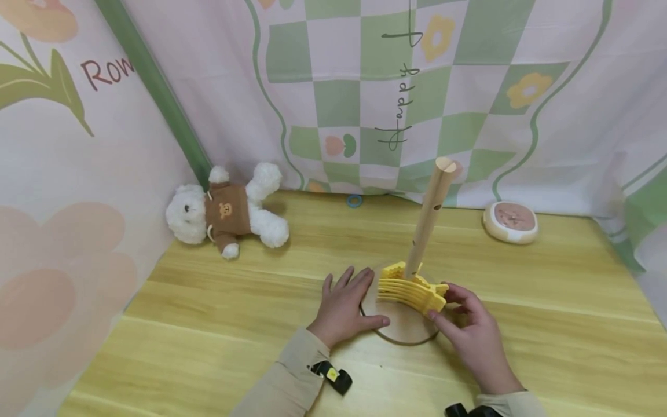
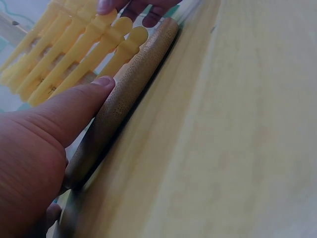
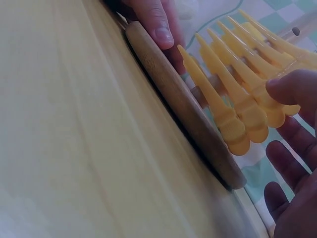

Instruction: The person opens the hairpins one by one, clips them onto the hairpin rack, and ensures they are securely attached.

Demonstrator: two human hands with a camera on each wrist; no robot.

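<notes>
A round wooden base with a tall post, pierced by small holes, stands on the table. A yellow plastic piece with several curved, parallel ribs sits low around the post's near side. In the right wrist view, the ribs of the yellow piece taper to points at one end and are rounded at the other. My left hand rests on the base's left side, fingers spread and thumb along its rim. My right hand pinches the right end of the yellow piece between thumb and fingers.
A white plush toy in a brown top lies at the back left. A small blue ring lies near the back edge. At the back right is a rounded cream-and-pink object. Printed curtains border the wooden table.
</notes>
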